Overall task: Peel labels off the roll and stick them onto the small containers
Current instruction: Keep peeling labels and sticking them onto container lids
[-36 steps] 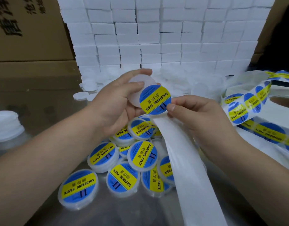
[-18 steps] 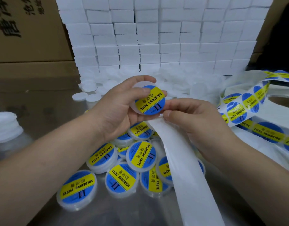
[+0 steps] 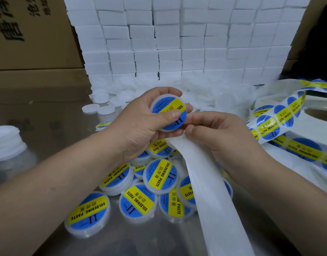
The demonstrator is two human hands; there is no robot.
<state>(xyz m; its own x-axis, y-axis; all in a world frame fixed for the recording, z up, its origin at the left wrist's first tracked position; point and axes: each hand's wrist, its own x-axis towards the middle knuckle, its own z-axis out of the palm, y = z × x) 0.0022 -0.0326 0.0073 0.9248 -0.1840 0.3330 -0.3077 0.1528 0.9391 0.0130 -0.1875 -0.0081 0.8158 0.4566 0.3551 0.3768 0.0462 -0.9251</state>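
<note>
Far out to the left of my left hand sits a blurred stack of white lids (image 3: 6,143) on the shiny metal table (image 3: 53,124), with brown cardboard boxes (image 3: 29,34) standing beyond it. Nearer, below my left forearm, a labelled container (image 3: 88,212) lies flat by itself, its blue and yellow label facing up.

My left hand (image 3: 140,124) is closed around 1 small round container (image 3: 169,113), fingers curled over its top edge and behind it, my thumb (image 3: 174,114) pressed flat across the label (image 3: 168,112) on its lid. The label reads in blue and yellow and sits tilted in my grip. Just under this hand is a heap of labelled containers (image 3: 159,176), overlapping each other, some tipped at angles. Beyond my fingers lies a loose pile of plain white containers (image 3: 122,95), and behind those rises a wall of stacked white boxes (image 3: 177,34).

My right hand (image 3: 221,137) sits just beside the held container, its fingertips close to the container's rim; I cannot tell whether they touch it. Thumb and fingers of this hand are pinched on the white backing strip (image 3: 214,200), which runs from under my palm down toward me across the heap, bare of labels along that stretch.

To the right of my right hand the label roll (image 3: 269,124) curls loosely, round blue and yellow labels spaced along it, and more of the strip lies flat past my wrist.
</note>
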